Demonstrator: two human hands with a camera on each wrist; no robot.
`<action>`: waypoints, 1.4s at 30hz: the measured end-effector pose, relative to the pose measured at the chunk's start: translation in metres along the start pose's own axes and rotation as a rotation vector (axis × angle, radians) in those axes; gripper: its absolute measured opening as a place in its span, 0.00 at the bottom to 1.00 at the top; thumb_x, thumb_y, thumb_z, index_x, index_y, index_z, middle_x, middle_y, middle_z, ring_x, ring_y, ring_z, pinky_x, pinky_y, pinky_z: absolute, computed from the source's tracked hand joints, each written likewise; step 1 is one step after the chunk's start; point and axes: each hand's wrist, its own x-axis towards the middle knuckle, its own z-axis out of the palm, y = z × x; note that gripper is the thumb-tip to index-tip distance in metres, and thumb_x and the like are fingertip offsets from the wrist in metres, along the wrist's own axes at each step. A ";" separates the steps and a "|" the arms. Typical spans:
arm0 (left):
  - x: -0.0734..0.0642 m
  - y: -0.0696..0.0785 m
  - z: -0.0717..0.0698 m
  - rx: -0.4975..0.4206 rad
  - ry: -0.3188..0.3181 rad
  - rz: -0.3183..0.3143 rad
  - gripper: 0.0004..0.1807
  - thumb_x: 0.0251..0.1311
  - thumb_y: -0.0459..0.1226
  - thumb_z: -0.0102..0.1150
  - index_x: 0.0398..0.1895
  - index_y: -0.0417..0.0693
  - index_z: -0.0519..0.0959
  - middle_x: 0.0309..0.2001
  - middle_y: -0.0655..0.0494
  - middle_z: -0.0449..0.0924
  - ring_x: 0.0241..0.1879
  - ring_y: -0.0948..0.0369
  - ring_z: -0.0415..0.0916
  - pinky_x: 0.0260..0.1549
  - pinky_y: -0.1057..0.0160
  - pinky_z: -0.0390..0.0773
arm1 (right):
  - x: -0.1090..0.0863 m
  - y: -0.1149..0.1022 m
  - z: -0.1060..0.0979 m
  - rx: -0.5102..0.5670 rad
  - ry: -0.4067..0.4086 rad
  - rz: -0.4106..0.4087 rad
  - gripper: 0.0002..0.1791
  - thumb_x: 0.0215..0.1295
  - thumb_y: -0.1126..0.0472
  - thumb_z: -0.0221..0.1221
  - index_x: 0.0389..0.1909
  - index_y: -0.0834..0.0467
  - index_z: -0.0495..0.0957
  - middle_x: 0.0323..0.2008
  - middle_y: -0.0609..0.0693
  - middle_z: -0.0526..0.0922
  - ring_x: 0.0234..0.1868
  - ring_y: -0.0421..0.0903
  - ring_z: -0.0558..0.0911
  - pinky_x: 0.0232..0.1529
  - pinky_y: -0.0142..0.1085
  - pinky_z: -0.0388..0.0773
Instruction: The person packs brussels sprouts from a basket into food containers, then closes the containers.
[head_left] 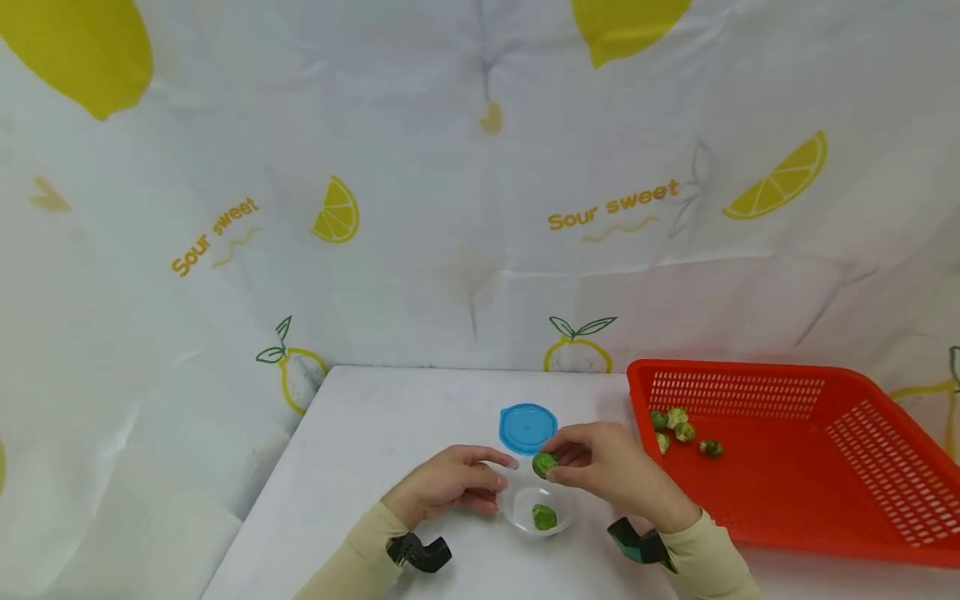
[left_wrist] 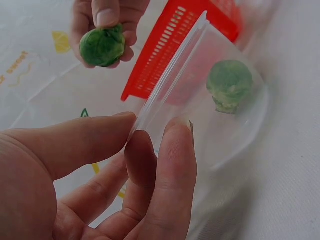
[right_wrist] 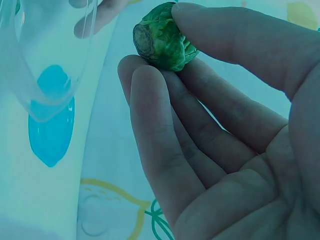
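Observation:
Between the thumb and fingertips of my right hand (head_left: pixel 618 467), a green Brussels sprout (head_left: pixel 544 465) is pinched just above a clear plastic bowl (head_left: pixel 513 506). Its pale cut stem end (right_wrist: pixel 144 41) shows in the right wrist view. My left hand (head_left: pixel 452 483) holds the bowl's rim at the left side, thumb and finger on either side of the edge in the left wrist view. Another Brussels sprout (left_wrist: pixel 229 84) lies inside the bowl, seen through its wall. Beyond the bowl, a round blue lid (head_left: pixel 528 427) lies flat on the table.
A red plastic basket (head_left: pixel 787 492) with slotted walls stands on the right, close to my right forearm. Several Brussels sprouts (head_left: pixel 684 432) lie in its left part. The white table (head_left: pixel 390 417) meets a lemon-printed cloth (head_left: pixel 450 250) at the back.

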 end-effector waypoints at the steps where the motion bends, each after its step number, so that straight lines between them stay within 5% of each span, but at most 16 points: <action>1: 0.001 0.000 0.000 -0.005 -0.002 0.003 0.20 0.71 0.38 0.70 0.64 0.48 0.85 0.37 0.54 0.87 0.33 0.61 0.85 0.42 0.61 0.92 | 0.001 0.000 0.002 0.005 0.004 0.000 0.14 0.65 0.55 0.77 0.49 0.53 0.90 0.42 0.43 0.91 0.42 0.41 0.87 0.46 0.32 0.90; 42: 0.001 -0.002 -0.001 -0.046 -0.037 0.019 0.21 0.70 0.34 0.68 0.65 0.44 0.83 0.38 0.54 0.89 0.34 0.61 0.86 0.40 0.63 0.92 | 0.009 0.003 0.036 -0.042 -0.062 -0.001 0.11 0.64 0.58 0.77 0.46 0.53 0.90 0.36 0.42 0.89 0.39 0.43 0.85 0.40 0.29 0.87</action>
